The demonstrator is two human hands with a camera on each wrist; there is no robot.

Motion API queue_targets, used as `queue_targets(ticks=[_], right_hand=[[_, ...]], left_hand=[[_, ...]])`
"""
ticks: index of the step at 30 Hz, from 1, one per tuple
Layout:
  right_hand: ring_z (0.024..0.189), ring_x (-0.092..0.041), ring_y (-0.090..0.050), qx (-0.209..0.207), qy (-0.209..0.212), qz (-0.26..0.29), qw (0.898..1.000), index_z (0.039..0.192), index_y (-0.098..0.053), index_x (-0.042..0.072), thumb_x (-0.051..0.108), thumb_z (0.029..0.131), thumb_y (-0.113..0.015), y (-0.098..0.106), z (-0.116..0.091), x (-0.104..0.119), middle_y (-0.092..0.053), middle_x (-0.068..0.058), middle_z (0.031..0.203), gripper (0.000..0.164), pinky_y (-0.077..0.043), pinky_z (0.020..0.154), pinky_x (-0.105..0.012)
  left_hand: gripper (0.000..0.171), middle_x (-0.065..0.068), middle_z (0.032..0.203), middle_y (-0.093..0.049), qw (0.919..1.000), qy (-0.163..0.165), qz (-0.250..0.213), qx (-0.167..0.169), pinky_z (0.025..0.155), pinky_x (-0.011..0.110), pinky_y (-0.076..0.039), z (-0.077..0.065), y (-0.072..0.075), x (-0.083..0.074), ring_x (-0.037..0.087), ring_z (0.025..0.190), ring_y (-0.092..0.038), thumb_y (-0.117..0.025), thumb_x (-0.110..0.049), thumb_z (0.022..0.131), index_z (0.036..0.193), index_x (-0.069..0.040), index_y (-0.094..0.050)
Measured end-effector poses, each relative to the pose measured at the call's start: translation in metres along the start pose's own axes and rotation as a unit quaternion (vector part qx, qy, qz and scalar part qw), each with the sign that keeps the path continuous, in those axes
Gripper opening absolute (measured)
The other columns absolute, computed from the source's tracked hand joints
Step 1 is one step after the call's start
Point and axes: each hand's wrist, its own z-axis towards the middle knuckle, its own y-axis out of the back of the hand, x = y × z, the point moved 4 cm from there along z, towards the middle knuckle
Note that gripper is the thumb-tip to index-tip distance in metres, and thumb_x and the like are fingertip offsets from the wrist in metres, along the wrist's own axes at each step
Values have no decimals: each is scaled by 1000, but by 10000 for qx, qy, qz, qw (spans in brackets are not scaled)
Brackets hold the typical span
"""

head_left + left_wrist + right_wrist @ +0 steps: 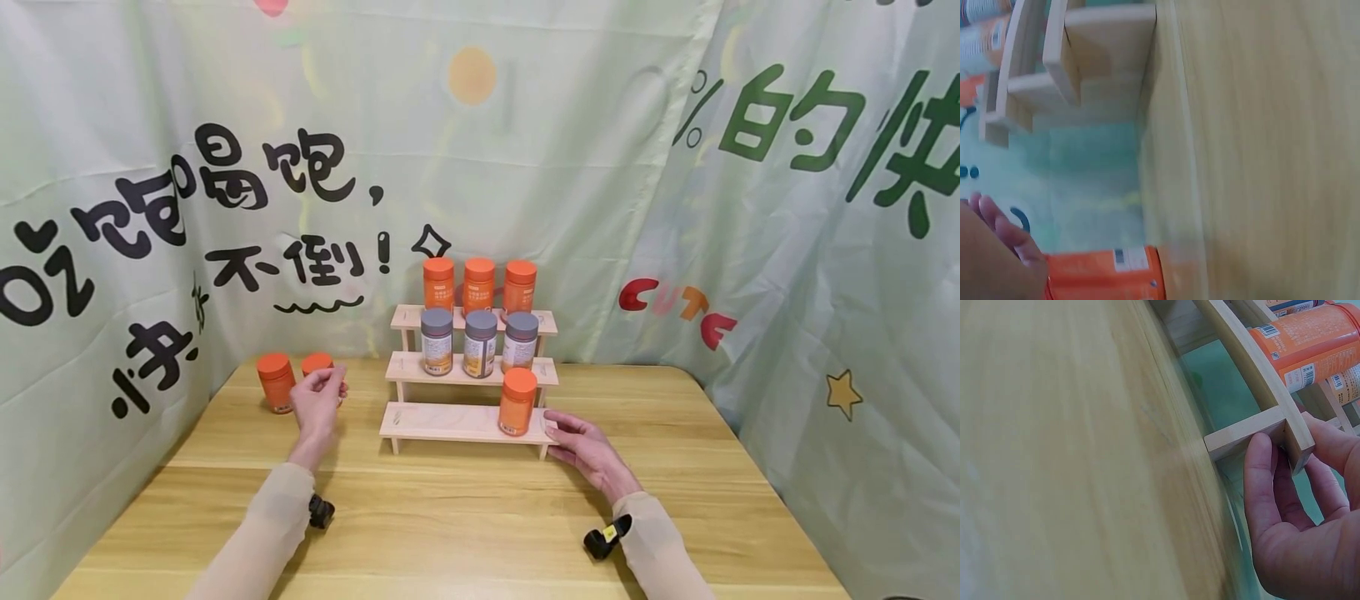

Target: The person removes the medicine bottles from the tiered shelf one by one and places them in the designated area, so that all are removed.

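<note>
My left hand [317,410] is at an orange-lidded orange jar [318,362] on the left of the table, its fingers curled at the upper part and hiding much of it. In the left wrist view this orange jar [1104,275] stands upright on the wood. My right hand [588,450] grips the right end of the bottom step of a three-tier wooden display rack [450,421]. Seen from the right wrist, a thumb lies along the step's end and fingertips [1262,447] press the leg beneath. A single orange jar [517,404] stands on that step's right part.
Another orange jar [277,385] is left of the left hand. Three grey-lidded jars [480,346] line the rack's middle step and three orange jars [478,287] its top one. A printed curtain [525,167] hangs behind the wooden table [450,533].
</note>
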Motion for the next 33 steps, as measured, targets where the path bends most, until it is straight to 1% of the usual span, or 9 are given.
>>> queue_targets(ticks=[4, 8, 15, 20, 23, 25, 29, 30, 33], right_hand=[[93, -13, -67, -13, 6, 24, 10000, 139, -52, 4, 10, 91, -69, 0, 0, 0, -48, -16, 140, 51, -58, 79, -28], [92, -13, -67, -23, 6, 50, 10000, 139, -53, 4, 9, 91, -69, -1, 0, 0, -50, -15, 138, 51, -58, 79, -28], [92, -13, -67, -32, 5, 22, 10000, 139, -52, 4, 11, 90, -70, 0, 0, 0, -49, -15, 139, 52, -58, 80, -28], [92, -12, -66, -15, 7, 4, 10000, 140, -52, 4, 11, 91, -70, 0, -1, -1, -49, -15, 139, 52, -58, 81, -29], [92, -12, -66, -18, 4, 1, 10000, 140, -52, 3, 11, 91, -69, 0, 0, -1, -48, -15, 140, 52, -58, 81, -29], [93, -13, -66, -11, 8, -5, 10000, 140, -52, 3, 11, 91, -69, 0, 0, -2, -48, -16, 140, 52, -58, 80, -28], [93, -13, -67, 0, -6, 11, 10000, 140, -51, 3, 11, 91, -69, 0, 0, -2, -48, -16, 140, 53, -58, 80, -28], [93, -13, -67, 4, 2, 10, 10000, 140, -51, 3, 11, 91, -69, 0, 0, -2, -48, -16, 140, 53, -58, 80, -28], [93, -13, -67, -2, 19, 6, 10000, 140, -52, 4, 11, 91, -69, 0, 0, -2, -48, -16, 140, 52, -58, 81, -28]], left_hand=[[22, -1, 63, -67, 9976, -46, -22, 694, 51, 17, -48, -11, -17, -2, 7, 53, -60, -72, -14, 89, 96, 7, -70], [22, -4, 62, -66, 9923, 96, -194, 1216, 53, 18, -49, -23, -31, 0, 8, 55, -61, -73, -13, 89, 96, 7, -70], [9, 5, 69, -70, 9795, 220, -504, 1939, 53, 21, -50, -43, -53, 7, 11, 55, -60, -73, -7, 88, 93, 1, -72], [16, 2, 69, -70, 9706, 150, -366, 2374, 53, 21, -49, -55, -69, 9, 11, 56, -61, -75, -12, 86, 94, 1, -72], [19, 0, 69, -70, 9639, 127, -284, 2646, 54, 21, -48, -62, -77, 9, 12, 57, -62, -76, -13, 86, 97, 2, -72], [21, 5, 72, -71, 9586, 106, -251, 2834, 54, 22, -49, -70, -82, 3, 12, 58, -63, -74, -11, 87, 100, 5, -70], [21, 5, 76, -73, 9462, -69, -182, 3231, 56, 23, -50, -84, -91, -10, 12, 62, -65, -72, -6, 88, 103, 9, -69], [23, 4, 76, -73, 9432, -124, -153, 3317, 57, 23, -50, -87, -93, -13, 12, 63, -66, -72, -5, 88, 104, 11, -68], [25, -5, 77, -72, 9344, -272, -105, 3549, 58, 22, -50, -93, -101, -15, 11, 67, -67, -73, -5, 87, 107, 11, -67]])
